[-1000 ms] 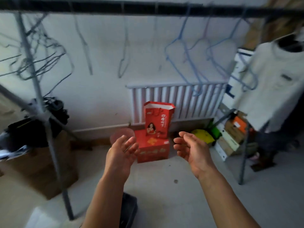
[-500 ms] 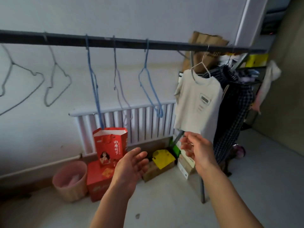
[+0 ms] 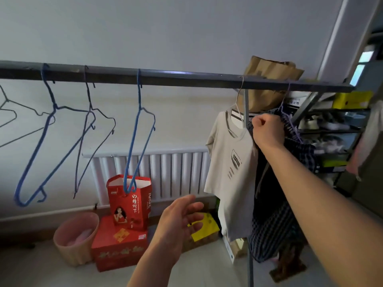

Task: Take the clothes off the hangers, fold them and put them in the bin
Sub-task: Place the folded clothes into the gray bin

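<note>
A beige T-shirt [image 3: 232, 172] hangs on a wire hanger from the dark rail [image 3: 186, 78]. Right beside it a dark plaid shirt [image 3: 275, 220] hangs on a purple hanger [image 3: 290, 121]. My right hand [image 3: 268, 131] is raised to the plaid shirt's shoulder, next to the T-shirt's collar, with its fingers curled into the dark fabric. My left hand [image 3: 182, 220] hovers low in the middle, fingers spread and holding nothing. A pink bin [image 3: 62, 230] stands on the floor at the lower left.
Several bare wire hangers [image 3: 141, 141] hang along the rail's left part. Under them are a red gift bag [image 3: 130, 206] on a red box [image 3: 116, 249], a yellow box [image 3: 205, 228] and a white radiator [image 3: 176, 170]. Cluttered shelves [image 3: 335, 125] stand at the right.
The view has swung up and to the right along the rail. My right hand rose from below the T-shirt to the plaid shirt's shoulder and closed on it. My left hand stayed open.
</note>
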### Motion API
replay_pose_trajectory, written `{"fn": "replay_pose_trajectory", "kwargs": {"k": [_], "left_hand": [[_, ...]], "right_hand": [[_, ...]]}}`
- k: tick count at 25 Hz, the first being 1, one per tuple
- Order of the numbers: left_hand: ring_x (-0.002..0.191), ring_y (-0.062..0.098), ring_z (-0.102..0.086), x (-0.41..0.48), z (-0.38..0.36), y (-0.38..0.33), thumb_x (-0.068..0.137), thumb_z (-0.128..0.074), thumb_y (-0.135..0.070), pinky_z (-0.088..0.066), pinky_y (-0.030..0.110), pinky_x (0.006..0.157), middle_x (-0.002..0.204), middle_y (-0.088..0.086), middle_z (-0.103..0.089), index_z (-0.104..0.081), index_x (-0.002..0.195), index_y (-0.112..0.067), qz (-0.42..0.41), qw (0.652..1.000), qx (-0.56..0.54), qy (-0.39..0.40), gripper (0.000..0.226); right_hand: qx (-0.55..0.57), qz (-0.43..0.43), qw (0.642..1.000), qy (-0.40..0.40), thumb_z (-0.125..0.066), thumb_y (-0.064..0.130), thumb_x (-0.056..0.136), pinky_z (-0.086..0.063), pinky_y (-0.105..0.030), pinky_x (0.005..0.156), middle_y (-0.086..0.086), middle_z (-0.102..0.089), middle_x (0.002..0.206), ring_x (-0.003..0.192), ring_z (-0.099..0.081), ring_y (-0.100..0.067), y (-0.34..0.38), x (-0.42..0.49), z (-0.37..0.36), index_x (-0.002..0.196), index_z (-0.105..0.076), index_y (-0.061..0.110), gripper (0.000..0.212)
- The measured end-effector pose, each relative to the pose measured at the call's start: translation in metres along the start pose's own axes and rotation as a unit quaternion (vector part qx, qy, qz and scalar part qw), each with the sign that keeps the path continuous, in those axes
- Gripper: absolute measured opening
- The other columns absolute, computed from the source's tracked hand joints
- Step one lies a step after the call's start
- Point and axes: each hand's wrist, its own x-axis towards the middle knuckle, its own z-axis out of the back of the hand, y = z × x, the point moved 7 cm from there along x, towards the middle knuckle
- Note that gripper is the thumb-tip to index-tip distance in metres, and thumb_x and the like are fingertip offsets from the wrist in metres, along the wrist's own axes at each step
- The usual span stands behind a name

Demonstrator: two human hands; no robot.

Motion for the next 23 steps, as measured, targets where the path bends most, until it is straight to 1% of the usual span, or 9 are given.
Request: {"fn": "replay_pose_trajectory", "kwargs": {"k": [2,4,7,9,12,15,18,20,23], "left_hand": [[0.068,0.02,-0.062,0.003,-0.008,-0.002,0.091,-0.062,-0.021,-0.051,0.034,0.064,0.087,0.012,-0.073,-0.068,0.105,-0.007,-0.012,1.0,0.004,-0.011,0.021],[0.065,0.02,-0.062,0.004,-0.012,-0.003,0.091,-0.062,-0.022,-0.05,0.034,0.063,0.085,0.011,-0.073,-0.068,0.105,-0.007,-0.022,1.0,0.004,-0.019,0.021],[0.064,0.019,-0.063,0.004,-0.01,-0.008,0.092,-0.061,-0.022,-0.05,0.033,0.063,0.083,0.01,-0.072,-0.067,0.107,-0.008,-0.035,0.999,0.003,-0.026,0.021],[0.068,0.02,-0.064,0.002,-0.008,-0.011,0.093,-0.06,-0.022,-0.051,0.034,0.066,0.085,0.01,-0.072,-0.067,0.107,-0.009,-0.046,0.999,0.006,-0.024,0.021],[0.073,0.02,-0.064,-0.001,-0.01,-0.019,0.095,-0.057,-0.023,-0.052,0.034,0.068,0.089,0.009,-0.072,-0.067,0.108,-0.012,-0.074,0.996,0.04,-0.021,0.02],[0.076,0.015,-0.064,-0.004,-0.028,-0.04,0.097,-0.055,-0.019,-0.052,0.029,0.067,0.092,0.006,-0.072,-0.067,0.112,-0.015,-0.132,0.986,0.104,0.008,0.019],[0.094,0.006,-0.064,-0.009,-0.052,-0.078,0.099,-0.051,-0.023,-0.054,0.026,0.08,0.105,-0.009,-0.069,-0.065,0.115,-0.026,-0.243,0.944,0.221,0.017,0.022],[0.105,-0.002,-0.059,-0.011,-0.068,-0.098,0.099,-0.051,-0.028,-0.051,0.02,0.088,0.112,-0.015,-0.065,-0.061,0.118,-0.031,-0.305,0.909,0.281,0.037,0.022],[0.102,-0.001,-0.062,-0.003,-0.072,-0.102,0.095,-0.059,-0.03,-0.048,0.016,0.085,0.111,-0.004,-0.068,-0.06,0.118,-0.016,-0.299,0.891,0.337,0.052,0.027]], "right_hand": [[-0.023,0.002,0.997,0.071,-0.052,0.021,0.093,-0.045,-0.035,0.067,-0.017,-0.065,0.078,0.075,-0.059,-0.032,-0.001,0.019,-0.021,0.07,-0.064,0.001,0.033],[-0.022,-0.012,0.991,0.135,-0.057,0.024,0.092,-0.039,-0.032,0.061,-0.01,-0.052,0.06,0.065,-0.053,-0.027,-0.004,0.028,-0.041,0.055,-0.049,0.006,0.041],[-0.018,-0.026,0.988,0.149,-0.054,0.014,0.089,-0.043,-0.033,0.065,-0.013,-0.055,0.069,0.071,-0.054,-0.027,-0.01,0.038,-0.059,0.067,-0.053,0.001,0.025],[0.045,-0.041,0.989,0.134,-0.051,0.012,0.088,-0.037,-0.031,0.058,-0.013,-0.048,0.069,0.065,-0.045,-0.022,-0.012,0.035,-0.063,0.068,-0.049,0.005,0.021],[0.169,-0.045,0.977,0.125,-0.054,0.015,0.091,-0.033,-0.028,0.055,-0.009,-0.044,0.068,0.061,-0.039,-0.016,0.0,0.023,-0.06,0.074,-0.053,0.004,0.02],[0.301,-0.082,0.937,0.156,-0.06,0.015,0.086,-0.038,-0.027,0.062,-0.009,-0.051,0.072,0.067,-0.047,-0.018,0.025,0.001,-0.048,0.079,-0.064,0.002,0.015],[0.398,-0.141,0.858,0.294,-0.061,0.014,0.087,-0.052,-0.028,0.069,-0.002,-0.062,0.074,0.072,-0.059,-0.016,0.041,-0.045,-0.056,0.082,-0.07,0.012,0.011],[0.433,-0.155,0.812,0.359,-0.058,0.013,0.09,-0.047,-0.033,0.077,-0.007,-0.063,0.079,0.076,-0.058,-0.02,0.041,-0.078,-0.07,0.086,-0.07,0.012,0.013],[0.418,-0.15,0.813,0.376,-0.061,0.02,0.089,-0.034,-0.029,0.066,-0.006,-0.057,0.077,0.073,-0.048,-0.017,0.031,-0.11,-0.085,0.076,-0.072,0.019,0.017]]}}
